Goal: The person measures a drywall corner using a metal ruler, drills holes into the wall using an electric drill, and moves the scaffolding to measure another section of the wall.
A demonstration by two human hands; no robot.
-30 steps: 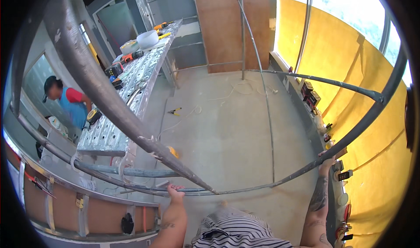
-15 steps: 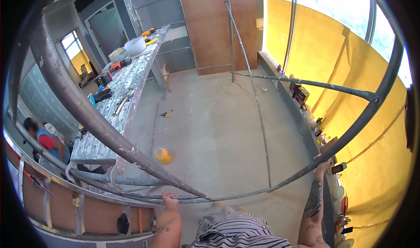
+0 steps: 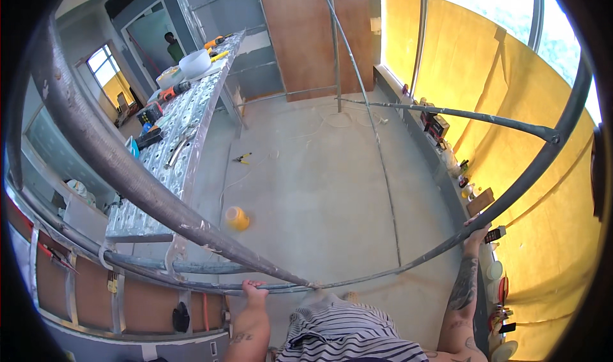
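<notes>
Left hand (image 3: 254,292) clenched on the horizontal scaffold rail (image 3: 191,284), right hand (image 3: 476,234) gripping the curved tube (image 3: 523,183) — both holds look set. Person stands high above the concrete floor (image 3: 306,189); nothing carried yet, by my reading.

light: bright daylight through yellow sheeting (image 3: 511,106) at right, overexposed at top | shadows: soft, faint on the concrete floor (image 3: 319,183) | focus: centre sharp, near pipe (image 3: 115,164) slightly soft | distortion: strong fisheye bending, black vignette at rim
</notes>
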